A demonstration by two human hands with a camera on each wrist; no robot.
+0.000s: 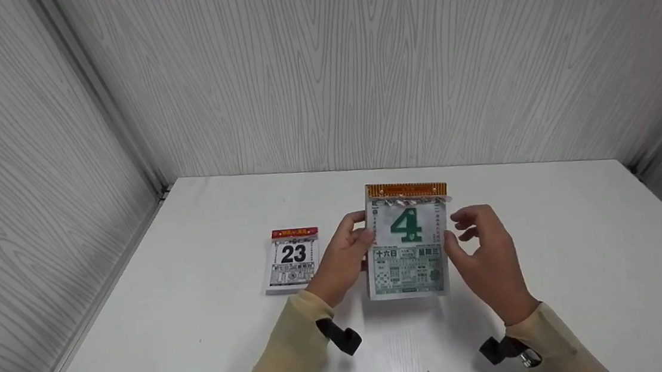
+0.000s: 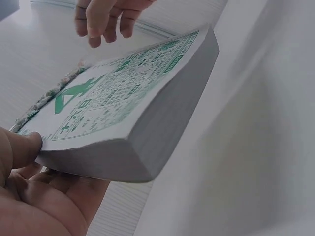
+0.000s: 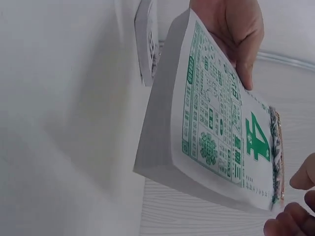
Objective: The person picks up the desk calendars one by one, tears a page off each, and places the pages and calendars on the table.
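A thick tear-off calendar (image 1: pixel 407 269) with a green 4 on its top page is held up above the table. My left hand (image 1: pixel 343 260) grips its left edge, thumb on the front page and fingers behind, as the left wrist view shows. A ragged strip of torn paper (image 3: pixel 276 162) runs below the calendar's orange header (image 1: pixel 407 189). Beside the right edge, my right hand (image 1: pixel 487 262) has loosely bent fingers and holds nothing. In the right wrist view its fingertips (image 3: pixel 290 221) are apart from the pages.
A smaller tear-off calendar (image 1: pixel 294 261) with a red header and a black 23 lies on the white table (image 1: pixel 158 333), left of my left hand. Grey wood-grain panels (image 1: pixel 321 73) rise behind the table and along its sides.
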